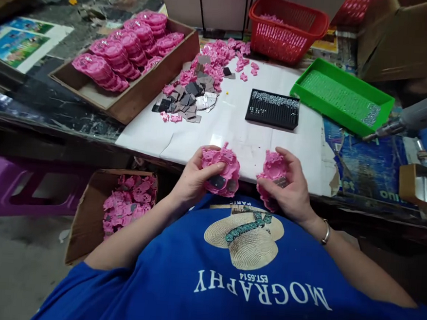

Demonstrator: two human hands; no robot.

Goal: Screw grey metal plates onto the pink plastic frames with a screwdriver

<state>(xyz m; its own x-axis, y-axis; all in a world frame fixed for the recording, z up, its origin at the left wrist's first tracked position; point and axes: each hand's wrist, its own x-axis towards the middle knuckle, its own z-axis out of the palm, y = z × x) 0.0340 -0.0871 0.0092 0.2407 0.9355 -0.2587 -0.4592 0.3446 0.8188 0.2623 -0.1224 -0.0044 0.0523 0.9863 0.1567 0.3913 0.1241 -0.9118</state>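
Note:
My left hand (pixel 197 176) is closed on a pink plastic piece (pixel 229 168) with dark, shiny inserts, its thumb pressed on top. A short distance to the right, my right hand (pixel 288 184) grips a second pink plastic piece (pixel 273 165), which has a greyish part near the thumb. Both pieces are held apart, over the front edge of the white-covered table (pixel 234 127). Beyond them lie a black ridged tray (pixel 273 116) with small metal screws and a heap of grey mirror-like plates (pixel 192 97).
At the back left stands a cardboard tray (pixel 156 85) of stacked pink pieces. Farther back are loose pink parts (pixel 221 53), a red basket (pixel 288 36) and a green tray (pixel 312 103). A power screwdriver (pixel 414 115) points in from the right. An open box (pixel 84 229) sits below left.

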